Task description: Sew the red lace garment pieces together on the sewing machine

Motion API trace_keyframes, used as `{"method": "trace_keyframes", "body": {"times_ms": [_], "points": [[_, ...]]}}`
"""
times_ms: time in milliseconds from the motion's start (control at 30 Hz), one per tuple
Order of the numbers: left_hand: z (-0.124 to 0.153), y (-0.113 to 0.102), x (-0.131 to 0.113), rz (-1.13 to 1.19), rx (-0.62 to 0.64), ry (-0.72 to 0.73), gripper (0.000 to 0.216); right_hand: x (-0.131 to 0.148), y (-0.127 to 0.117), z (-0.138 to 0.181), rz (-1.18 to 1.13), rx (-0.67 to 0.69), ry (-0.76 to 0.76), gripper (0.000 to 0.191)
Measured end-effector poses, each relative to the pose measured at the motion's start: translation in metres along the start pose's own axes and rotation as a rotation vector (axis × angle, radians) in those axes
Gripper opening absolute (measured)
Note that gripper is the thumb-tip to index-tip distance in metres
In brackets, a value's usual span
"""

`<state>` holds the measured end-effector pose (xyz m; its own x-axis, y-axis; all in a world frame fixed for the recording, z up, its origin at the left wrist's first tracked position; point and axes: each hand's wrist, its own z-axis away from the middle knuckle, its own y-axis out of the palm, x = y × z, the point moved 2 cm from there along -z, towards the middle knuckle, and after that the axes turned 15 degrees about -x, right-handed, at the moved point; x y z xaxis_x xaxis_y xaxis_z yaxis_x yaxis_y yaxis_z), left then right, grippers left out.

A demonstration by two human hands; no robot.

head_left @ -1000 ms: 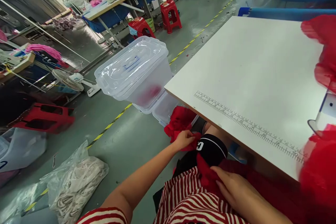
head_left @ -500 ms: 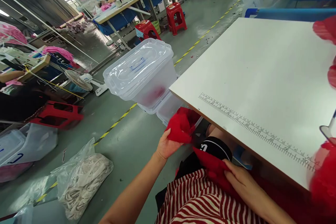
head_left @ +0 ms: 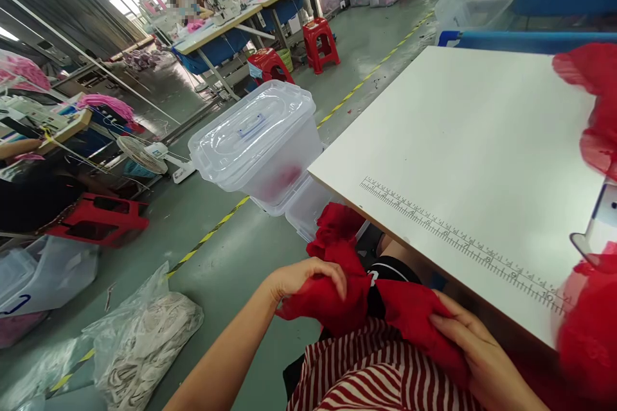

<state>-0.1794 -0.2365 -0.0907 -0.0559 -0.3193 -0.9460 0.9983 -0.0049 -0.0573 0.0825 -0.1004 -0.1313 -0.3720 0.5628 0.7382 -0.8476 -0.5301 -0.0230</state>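
Observation:
Over my lap lies bright red cloth [head_left: 344, 263], thin and bunched, with a gathered end near the table corner. My left hand [head_left: 306, 277] is closed on it with curled fingers; the fingertips are partly hidden. A flat red part [head_left: 409, 311] of cloth is pinched between the thumb and fingers of my right hand [head_left: 465, 334], just below the edge of the white table [head_left: 463, 128]. Whether the two red parts are one piece cannot be told. More red cloth [head_left: 590, 327] lies at the table's right side.
A printed ruler [head_left: 453, 237] runs along the table's near edge. Left of the table stands a lidded clear bin [head_left: 260, 141]. A bag of pale cords [head_left: 149, 347] sits on the floor. Red stools [head_left: 321, 45] and sewing tables stand beyond; a person sits at far left.
My left hand has come down and nearer with the red cloth, its palm now turned downward. The right hand has lifted its part slightly, spreading more of it into view.

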Motion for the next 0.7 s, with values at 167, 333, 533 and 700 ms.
{"method": "trace_keyframes", "body": {"times_ms": [167,333,533,700], "points": [[-0.011,0.012,-0.002,-0.636,-0.284,-0.086,0.056,0.012,0.007,0.015,-0.122,0.121,0.094,0.055],[-0.032,0.035,-0.006,-0.596,-0.161,0.11,0.038,0.013,0.005,0.026,-0.065,0.126,0.115,0.047],[-0.038,0.009,-0.013,-0.718,-0.102,0.095,0.026,0.041,-0.014,0.029,-0.016,0.093,0.074,0.049],[-0.03,-0.011,-0.025,-0.953,-0.597,-0.017,0.021,0.032,-0.024,0.025,-0.02,0.051,0.098,0.056]]}}
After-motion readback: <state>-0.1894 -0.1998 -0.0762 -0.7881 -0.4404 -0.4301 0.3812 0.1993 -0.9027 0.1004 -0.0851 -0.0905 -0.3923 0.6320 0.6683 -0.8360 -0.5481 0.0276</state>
